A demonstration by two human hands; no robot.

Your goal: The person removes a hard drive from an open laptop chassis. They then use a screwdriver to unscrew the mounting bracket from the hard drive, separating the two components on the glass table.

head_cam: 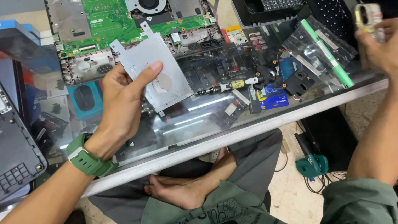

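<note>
My left hand [122, 103], with a green watch on its wrist, grips a flat grey metal bracket plate [155, 68] and holds it tilted above the glass counter [232, 132]. My right hand [379, 43] is raised at the upper right edge and holds a phone in a pale case [367, 16]. Behind the plate lies an opened laptop with a green circuit board [112, 20] and a fan. A small screwdriver with a yellow and white handle [222, 87] lies on the glass just right of the plate.
Black plastic parts [296, 81], a blue and yellow package [273, 97], clear bags and a green pen [327, 52] lie at the right. A laptop shell [16, 157] sits at the left. Below the counter are my crossed legs and a teal blower [311, 164].
</note>
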